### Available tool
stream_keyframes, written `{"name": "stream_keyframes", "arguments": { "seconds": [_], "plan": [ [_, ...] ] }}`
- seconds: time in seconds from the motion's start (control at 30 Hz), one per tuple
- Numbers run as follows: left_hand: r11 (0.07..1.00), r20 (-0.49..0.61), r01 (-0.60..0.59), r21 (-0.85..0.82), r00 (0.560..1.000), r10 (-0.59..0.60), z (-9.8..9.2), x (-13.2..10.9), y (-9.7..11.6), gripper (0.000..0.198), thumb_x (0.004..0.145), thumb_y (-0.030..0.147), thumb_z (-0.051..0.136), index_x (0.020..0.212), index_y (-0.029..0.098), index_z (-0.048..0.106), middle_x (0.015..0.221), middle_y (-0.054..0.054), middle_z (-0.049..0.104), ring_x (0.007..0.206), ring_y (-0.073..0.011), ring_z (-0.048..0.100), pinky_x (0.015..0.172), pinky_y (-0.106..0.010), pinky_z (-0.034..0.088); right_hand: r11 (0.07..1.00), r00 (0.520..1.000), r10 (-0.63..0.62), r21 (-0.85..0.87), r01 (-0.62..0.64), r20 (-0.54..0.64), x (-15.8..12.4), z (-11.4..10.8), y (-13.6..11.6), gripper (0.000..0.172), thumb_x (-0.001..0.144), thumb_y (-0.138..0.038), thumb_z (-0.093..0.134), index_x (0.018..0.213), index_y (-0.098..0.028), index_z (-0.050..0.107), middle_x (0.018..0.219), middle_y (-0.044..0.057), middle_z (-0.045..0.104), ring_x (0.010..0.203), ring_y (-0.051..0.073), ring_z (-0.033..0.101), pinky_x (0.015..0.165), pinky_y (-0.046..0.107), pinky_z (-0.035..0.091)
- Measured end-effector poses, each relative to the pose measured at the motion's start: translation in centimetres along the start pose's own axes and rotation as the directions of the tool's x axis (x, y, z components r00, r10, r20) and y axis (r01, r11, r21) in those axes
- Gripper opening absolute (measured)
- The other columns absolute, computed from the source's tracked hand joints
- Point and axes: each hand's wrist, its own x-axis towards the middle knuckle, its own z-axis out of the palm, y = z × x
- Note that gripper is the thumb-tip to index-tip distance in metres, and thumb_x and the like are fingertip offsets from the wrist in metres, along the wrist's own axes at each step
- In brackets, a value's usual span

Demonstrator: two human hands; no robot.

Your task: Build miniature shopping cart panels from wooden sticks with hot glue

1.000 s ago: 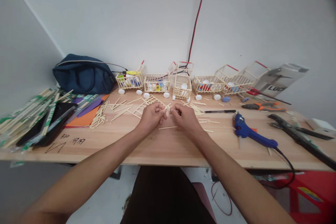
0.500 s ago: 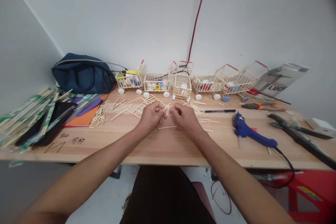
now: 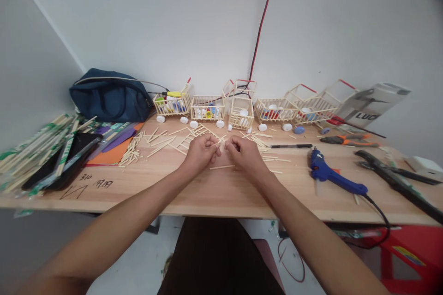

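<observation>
Over the middle of the wooden table [image 3: 194,193], my left hand [image 3: 202,151] is closed in a pinch. Close beside it on the right, my right hand [image 3: 245,152] pinches too, thumb against curled fingers. Whatever lies between the fingertips is too small to make out. Thin pale wooden sticks [image 3: 222,138] cross just behind the fingertips. A single stick [image 3: 221,167] lies flat below the hands. Left of my left hand, sticks joined like a ladder [image 3: 188,140] lie among loose sticks [image 3: 161,146].
Several small stick-built carts [image 3: 207,109] stand along the wall. A blue glue gun [image 3: 334,176], orange-handled pliers [image 3: 348,140] and a black pen [image 3: 290,146] lie to the right. A blue bag [image 3: 112,99] and wrapped chopsticks [image 3: 41,147] are on the left.
Both hands keep almost the same pinching pose at the same spot. The whole view has shifted very slightly; nothing on the table has visibly moved.
</observation>
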Motion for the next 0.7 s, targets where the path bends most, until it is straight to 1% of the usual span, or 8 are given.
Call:
{"name": "stream_keyframes", "arguments": {
  "seconds": [0.33, 0.57, 0.7],
  "plan": [
    [1.0, 0.006, 0.002, -0.009, 1.0, -0.002, 0.04, -0.05, 0.25, 0.007, 0.076, 0.022, 0.057, 0.074, 0.016, 0.052, 0.056, 0.002, 0.061, 0.036, -0.0061, 0.044, 0.039, -0.019, 0.034, 1.0, 1.0, 0.012, -0.008, -0.012, 0.005, -0.1, 0.0, 0.13, 0.021, 0.083, -0.024, 0.048, 0.063, -0.019, 0.051, 0.055, -0.004, 0.044, 0.055, 0.011, 0.041, 0.056, 0.024, 0.029],
    [1.0, 0.012, -0.003, -0.008, 1.0, 0.003, 0.02, -0.06, 0.21, 0.008, 0.076, 0.022, 0.058, 0.074, 0.017, 0.052, 0.056, 0.002, 0.062, 0.036, -0.0064, 0.044, 0.04, -0.019, 0.034, 1.0, 1.0, 0.011, -0.008, -0.011, 0.009, -0.15, -0.05, 0.01, 0.022, 0.083, -0.024, 0.048, 0.061, -0.019, 0.049, 0.054, -0.005, 0.042, 0.055, 0.011, 0.039, 0.056, 0.024, 0.028],
    [1.0, 0.005, -0.011, -0.005, 1.0, 0.011, 0.04, -0.11, 0.25, 0.008, 0.077, 0.022, 0.058, 0.074, 0.017, 0.053, 0.057, 0.002, 0.062, 0.037, -0.006, 0.044, 0.04, -0.019, 0.034, 1.0, 1.0, 0.013, -0.014, -0.013, 0.004, -0.18, -0.04, 0.01, 0.021, 0.083, -0.023, 0.048, 0.062, -0.019, 0.05, 0.055, -0.005, 0.043, 0.055, 0.011, 0.04, 0.056, 0.024, 0.028]
  ]
}}
